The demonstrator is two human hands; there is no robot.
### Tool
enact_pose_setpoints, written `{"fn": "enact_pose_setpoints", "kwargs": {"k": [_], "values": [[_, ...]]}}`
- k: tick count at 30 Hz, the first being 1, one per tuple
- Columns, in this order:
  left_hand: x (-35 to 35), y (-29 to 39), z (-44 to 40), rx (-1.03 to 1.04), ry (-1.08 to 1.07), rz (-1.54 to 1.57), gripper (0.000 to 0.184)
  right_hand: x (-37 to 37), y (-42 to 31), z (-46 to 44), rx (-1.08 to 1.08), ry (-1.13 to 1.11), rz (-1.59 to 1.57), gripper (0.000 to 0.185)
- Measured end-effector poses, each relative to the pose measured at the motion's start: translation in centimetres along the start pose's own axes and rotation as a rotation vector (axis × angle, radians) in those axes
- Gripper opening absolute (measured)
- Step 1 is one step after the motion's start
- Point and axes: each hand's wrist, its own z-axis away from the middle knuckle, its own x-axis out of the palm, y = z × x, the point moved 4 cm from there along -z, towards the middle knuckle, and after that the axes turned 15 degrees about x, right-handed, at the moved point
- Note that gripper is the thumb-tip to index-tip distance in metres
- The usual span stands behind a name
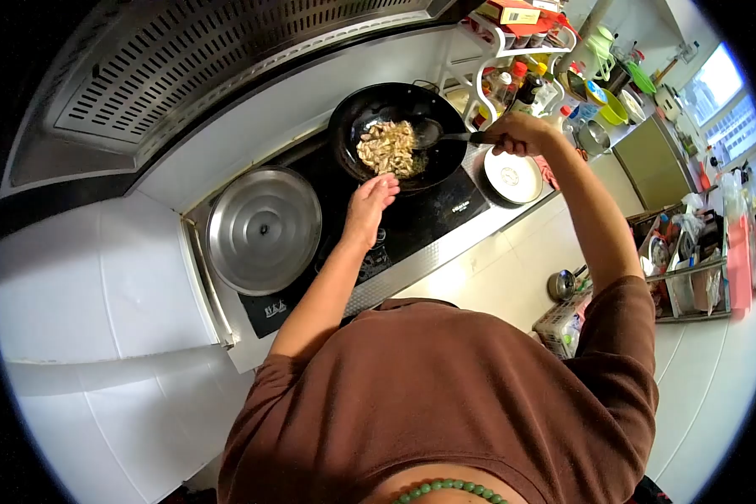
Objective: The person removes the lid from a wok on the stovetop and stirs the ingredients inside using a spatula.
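A black wok (447, 158) stands on the black stove top (433, 210), with pale sliced food (386, 149) inside it. My right hand (517, 136) is closed round the handle of a spatula (428, 134), whose head rests in the wok beside the food. At the wok's near edge is my left hand (373, 202), its fingers pointing toward the food and nothing visible in them. Right of the wok, below my right hand, lies a white plate (513, 176). A large round metal lid (264, 230) lies on the left of the stove.
Behind the wok on the right, a white rack (477, 50) holds several bottles (525, 88). Bowls (613, 109) and a metal pot (594, 137) stand farther right. The range hood (185, 76) hangs at the upper left. A shelf with bags (685, 265) is at the right.
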Motion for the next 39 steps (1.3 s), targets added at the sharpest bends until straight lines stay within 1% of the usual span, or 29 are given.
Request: {"fn": "enact_pose_setpoints", "kwargs": {"k": [1, 2, 3, 4, 5, 8, 11, 12, 14, 15, 17, 19, 20, 21, 23, 24, 27, 28, 31, 32, 35, 36, 39], "values": [[-0.8, -0.3, -0.3, 0.052, 0.024, -0.109, 0.032, 0.6, 0.2, -0.3, -0.045, -0.045, -0.018, 0.012], [-1.8, -0.4, -0.6, 0.146, 0.014, -0.330, 0.030, 1.2, 0.4, -0.8, -0.054, -0.076, -0.047, 0.012], [-2.1, 0.5, -0.8, 0.242, 0.003, -0.552, 0.029, 2.3, 0.5, -0.5, -0.189, 0.001, -0.021, 0.017], [-2.3, 1.1, -0.7, 0.217, -0.003, -0.695, 0.029, 2.7, 0.5, -0.8, -0.229, 0.010, 0.029, 0.022], [-2.5, 1.3, -0.7, 0.271, -0.005, -0.752, 0.030, 3.0, 0.4, -1.1, -0.268, 0.017, 0.078, 0.028], [-2.5, 2.3, -0.6, 0.402, -0.016, -0.938, 0.031, 3.5, -0.2, 1.0, -0.389, 0.161, 0.330, 0.031], [-2.3, 2.8, -0.5, 0.456, -0.053, -1.079, 0.036, 2.3, -0.4, -0.2, -0.689, 0.350, 0.475, 0.033], [-2.0, 2.9, -0.5, 0.387, -0.070, -0.983, 0.036, 2.6, -1.0, 1.6, -0.623, 0.400, 0.536, 0.029], [-0.8, 3.1, -0.7, 0.250, -0.102, -0.789, 0.035, 2.5, -1.1, -0.1, -0.660, 0.565, 0.613, 0.027], [-1.4, -0.7, -1.9, 0.247, -0.128, -0.573, 0.035, 2.5, -1.3, -0.6, -0.678, 0.648, 0.652, 0.026], [2.3, 0.3, -1.6, -0.065, -0.112, 0.049, 0.037, 3.5, -1.9, -0.9, -0.581, 0.749, 0.671, 0.023], [4.5, -0.8, -3.3, -0.148, -0.129, 0.309, 0.039, 5.1, -2.8, -1.4, -0.531, 0.808, 0.683, 0.023], [5.5, -1.3, -4.3, -0.167, -0.135, 0.357, 0.036, 6.2, -3.1, -1.4, -0.578, 0.860, 0.702, 0.023], [5.9, -1.9, -5.2, -0.222, -0.081, 0.437, 0.036, 7.3, -3.6, -0.7, -0.592, 0.793, 0.644, 0.023], [6.9, -2.5, -6.9, -0.329, 0.023, 0.597, 0.036, 9.1, -4.3, -0.1, -0.538, 0.754, 0.648, 0.024], [7.2, -2.4, -7.3, -0.356, 0.103, 0.606, 0.036, 9.7, -4.6, -0.2, -0.526, 0.733, 0.642, 0.031], [7.5, -2.1, -7.2, -0.371, 0.155, 0.676, 0.034, 10.9, -4.6, 0.8, -0.608, 0.668, 0.616, 0.034], [7.4, -2.4, -7.2, -0.374, 0.153, 0.687, 0.032, 11.3, -4.5, 1.5, -0.598, 0.636, 0.632, 0.037], [7.4, -2.7, -6.5, -0.382, 0.180, 0.726, 0.027, 12.0, -3.9, 2.3, -0.614, 0.663, 0.722, 0.042], [7.6, -2.9, -6.1, -0.408, 0.165, 0.736, 0.027, 12.1, -3.4, 3.1, -0.627, 0.687, 0.756, 0.043], [8.6, -3.1, -5.2, -0.481, 0.121, 0.767, 0.028, 12.0, -2.5, 4.2, -0.673, 0.653, 0.819, 0.043], [9.0, -3.2, -4.8, -0.508, 0.105, 0.810, 0.024, 11.9, -2.2, 5.0, -0.697, 0.675, 0.859, 0.042], [10.5, -3.0, -3.3, -0.540, 0.029, 0.924, 0.021, 11.1, -1.0, 6.8, -0.709, 0.745, 0.876, 0.038]]}}
